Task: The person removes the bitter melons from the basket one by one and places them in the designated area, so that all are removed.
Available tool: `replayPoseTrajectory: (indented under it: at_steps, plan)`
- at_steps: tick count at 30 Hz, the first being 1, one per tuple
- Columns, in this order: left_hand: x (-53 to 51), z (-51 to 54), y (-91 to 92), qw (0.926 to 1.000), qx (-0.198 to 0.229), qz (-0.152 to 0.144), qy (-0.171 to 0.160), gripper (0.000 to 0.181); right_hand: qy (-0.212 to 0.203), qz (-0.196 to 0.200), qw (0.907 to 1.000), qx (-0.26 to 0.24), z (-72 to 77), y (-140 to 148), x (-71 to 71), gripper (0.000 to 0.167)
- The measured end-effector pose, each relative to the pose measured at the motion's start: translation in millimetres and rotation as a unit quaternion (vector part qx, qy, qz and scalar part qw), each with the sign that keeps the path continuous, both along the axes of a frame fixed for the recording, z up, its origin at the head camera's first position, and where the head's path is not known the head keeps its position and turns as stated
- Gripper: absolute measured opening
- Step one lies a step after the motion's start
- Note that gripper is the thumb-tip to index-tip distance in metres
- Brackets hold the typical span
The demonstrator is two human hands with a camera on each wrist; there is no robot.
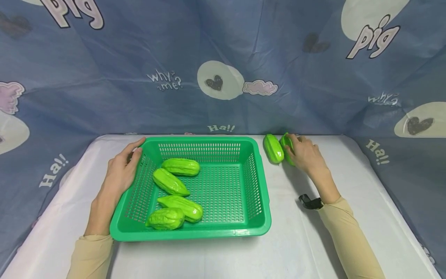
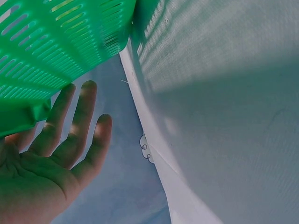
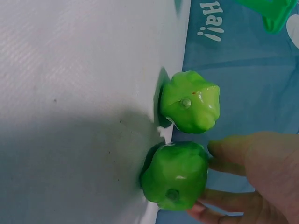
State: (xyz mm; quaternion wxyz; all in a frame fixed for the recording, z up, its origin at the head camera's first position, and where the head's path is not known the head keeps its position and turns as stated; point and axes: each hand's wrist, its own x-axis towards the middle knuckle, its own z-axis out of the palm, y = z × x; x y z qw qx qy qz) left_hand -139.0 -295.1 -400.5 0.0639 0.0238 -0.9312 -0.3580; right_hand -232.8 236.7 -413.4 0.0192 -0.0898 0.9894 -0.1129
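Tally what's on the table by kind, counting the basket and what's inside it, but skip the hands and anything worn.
Fruits: 6 (4 in the basket, 2 on the table)
Basket: 1
Total: 7

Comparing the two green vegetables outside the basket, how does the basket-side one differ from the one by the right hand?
The basket-side vegetable has no hand at it, while the right hand is right at the hand-side vegetable.
In the head view, the basket-side vegetable shows uncovered; the hand-side vegetable is partly hidden.
In the right wrist view, the basket-side vegetable looks brighter, the hand-side vegetable darker.
Both are green, glossy and ridged.
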Motion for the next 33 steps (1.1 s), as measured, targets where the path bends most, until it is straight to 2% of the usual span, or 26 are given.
replayPoseTrajectory:
  at_steps: [17, 27, 33]
  plan:
    - [1.5, -0.7, -0.1, 1.0000, 0.003, 0.003, -0.002, 0.056, 0.007, 0.019, 0.9997, -0.014, -1.9, -3.8, -1.5, 0.050]
    - [0.0, -0.7, 1.7, 1.0000, 0.004, 0.002, -0.002, 0.056, -0.017, 0.003, 0.9996, -0.023, 2.2, 4.3, 1.5, 0.054]
    - [-0.7, 0.4, 1.4, 1.0000, 0.001, 0.003, -0.003, 0.055, -0.032, 0.008, 0.9989, -0.033, 0.0, 3.8, 3.5, 0.054]
